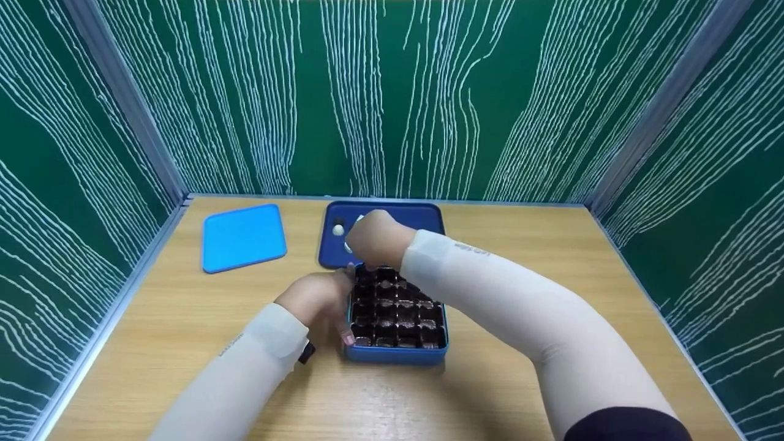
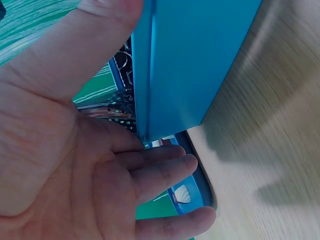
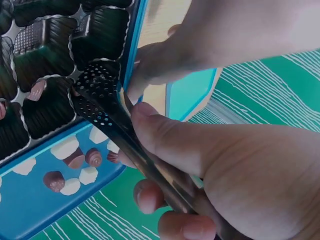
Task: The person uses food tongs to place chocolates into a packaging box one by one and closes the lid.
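In the head view a blue tin box holds a dark brown plastic insert divided into several square compartments. My left hand spans its left side, thumb against the wall near the front, fingers extended past the far corner. My right hand grips metal tongs with perforated, spoon-shaped ends. Those ends dip into a corner compartment of the insert beside the left hand. A sliver of brown shows between them; I cannot tell whether they pinch it. Brown pieces sit in other compartments.
Behind the box lies a dark blue tray carrying several brown and white shell-like pieces. A lighter blue flat lid is at the back left of the wooden table. Green, white-streaked panels enclose it.
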### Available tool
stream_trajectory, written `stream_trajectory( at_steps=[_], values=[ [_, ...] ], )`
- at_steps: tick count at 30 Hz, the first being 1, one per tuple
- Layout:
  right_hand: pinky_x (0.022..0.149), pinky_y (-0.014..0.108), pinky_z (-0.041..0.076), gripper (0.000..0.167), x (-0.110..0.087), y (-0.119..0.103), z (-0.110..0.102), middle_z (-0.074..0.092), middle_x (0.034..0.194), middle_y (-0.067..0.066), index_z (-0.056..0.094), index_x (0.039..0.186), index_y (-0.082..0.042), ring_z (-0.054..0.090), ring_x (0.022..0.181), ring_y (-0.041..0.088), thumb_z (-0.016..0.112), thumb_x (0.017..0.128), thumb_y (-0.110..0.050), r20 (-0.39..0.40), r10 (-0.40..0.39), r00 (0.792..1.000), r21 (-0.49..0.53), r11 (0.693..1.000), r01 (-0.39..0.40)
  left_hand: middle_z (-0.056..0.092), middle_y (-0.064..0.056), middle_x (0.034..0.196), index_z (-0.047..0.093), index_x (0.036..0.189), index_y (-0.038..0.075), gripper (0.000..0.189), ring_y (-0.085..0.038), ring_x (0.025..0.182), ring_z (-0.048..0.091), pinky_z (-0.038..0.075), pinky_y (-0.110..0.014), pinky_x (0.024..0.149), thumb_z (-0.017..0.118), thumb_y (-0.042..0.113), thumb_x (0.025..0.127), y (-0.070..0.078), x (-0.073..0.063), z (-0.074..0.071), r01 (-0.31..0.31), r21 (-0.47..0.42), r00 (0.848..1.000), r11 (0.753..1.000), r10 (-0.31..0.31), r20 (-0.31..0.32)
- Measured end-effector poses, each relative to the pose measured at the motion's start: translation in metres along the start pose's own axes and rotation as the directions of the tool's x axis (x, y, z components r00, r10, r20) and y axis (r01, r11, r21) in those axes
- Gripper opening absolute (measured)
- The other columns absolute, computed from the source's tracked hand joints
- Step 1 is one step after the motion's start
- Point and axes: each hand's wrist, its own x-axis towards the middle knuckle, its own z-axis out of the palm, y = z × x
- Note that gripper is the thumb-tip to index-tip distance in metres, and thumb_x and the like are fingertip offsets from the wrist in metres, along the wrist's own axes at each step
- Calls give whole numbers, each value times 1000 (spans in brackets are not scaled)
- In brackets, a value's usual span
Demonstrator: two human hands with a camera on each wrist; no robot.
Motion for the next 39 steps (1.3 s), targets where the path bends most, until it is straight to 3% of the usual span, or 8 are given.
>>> stream_trajectory(
  at_steps=[3,9,14,18,25,32,39],
  values=[
    [81,39,72,33,3,-4,2,74,85,-3,69,89,-18,56,70,13,86,102,-43,9,-6,1000,-9,1000,6,19,-21,190,8,182,3,160,-44,170,37,40,-57,138,112,42,67,1,2,-1,-1,-1,1000,1000,1,2],
    [86,40,72,32,-5,1,-1,81,97,-2,80,106,-15,59,76,13,86,101,-46,29,7,1000,33,999,-8,18,-22,190,7,183,5,160,-43,169,38,42,-56,137,112,42,67,3,1,-3,34,11,999,999,-34,12],
    [87,37,70,35,-29,25,-7,82,100,-1,81,114,-14,65,78,13,86,101,-46,19,21,1000,177,984,-24,24,-24,188,3,182,3,164,-41,169,39,41,-55,138,113,39,66,4,2,-1,0,-24,1000,1000,0,-3],
    [85,38,69,30,-47,54,1,80,96,0,81,107,-13,69,79,15,83,104,-43,7,52,999,332,942,-51,29,-25,186,1,182,1,166,-42,169,39,38,-55,139,113,38,65,4,2,-1,-14,-31,1000,999,14,-12],
    [73,37,60,53,-61,102,44,62,80,-3,66,85,-17,61,73,18,65,110,-63,95,215,972,437,868,-235,43,-27,178,-1,180,-2,167,-41,157,55,49,-53,132,112,42,65,10,0,-1,22,44,1000,999,-22,-2],
    [64,35,45,53,-64,132,99,56,75,-2,58,78,-17,52,70,18,73,108,-58,53,273,961,479,837,-264,44,-28,177,2,180,-5,166,-42,158,55,50,-52,131,112,41,64,15,-1,-2,52,89,999,995,-52,0],
    [70,39,54,58,-65,142,128,63,82,1,66,81,-13,56,75,21,85,96,-66,79,304,949,498,813,-301,50,-30,173,4,179,-6,165,-41,153,60,55,-53,127,112,42,65,22,-2,-3,59,118,998,991,-59,-5]
  ],
)
